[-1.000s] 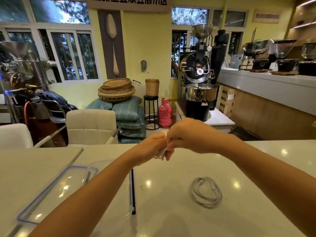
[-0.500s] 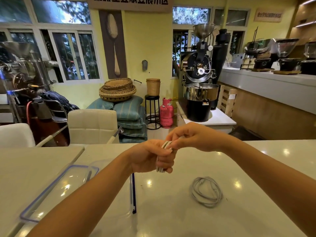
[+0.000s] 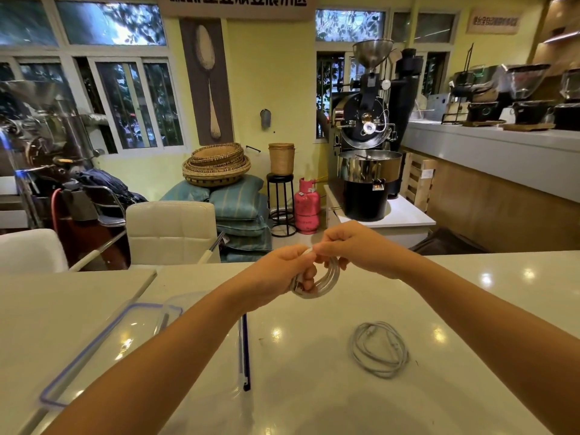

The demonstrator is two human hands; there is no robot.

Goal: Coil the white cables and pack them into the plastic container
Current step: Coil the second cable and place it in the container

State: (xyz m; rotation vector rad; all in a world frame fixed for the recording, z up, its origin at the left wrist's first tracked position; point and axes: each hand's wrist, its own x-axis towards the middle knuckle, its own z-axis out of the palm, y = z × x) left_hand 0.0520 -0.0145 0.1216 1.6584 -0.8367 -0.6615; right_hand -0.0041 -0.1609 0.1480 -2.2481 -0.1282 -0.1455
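1. The left hand (image 3: 282, 271) is gripping a small coil of white cable (image 3: 324, 279), with its fingers curled tight around one side of the loops.
2. The right hand (image 3: 354, 246) is pinching the top of the same coil, just beside the left hand's thumb.
3. Both hands are holding the coil up in the air, above the white tabletop (image 3: 314, 403).
4. A second white cable (image 3: 379, 350) is lying on the tabletop in a loose round coil, below the right arm and apart from the hands.
5. The clear plastic container (image 3: 201, 309) is sitting on the tabletop under the left arm, so part of it is hiding.
6. A clear lid with a blue edge (image 3: 103, 340) is lying flat to the left of the container.
7. A white chair (image 3: 171, 230) is standing behind the tabletop.
8. A pink gas tank (image 3: 307, 205) is sitting on the floor farther back, beside a black stool (image 3: 281, 202).
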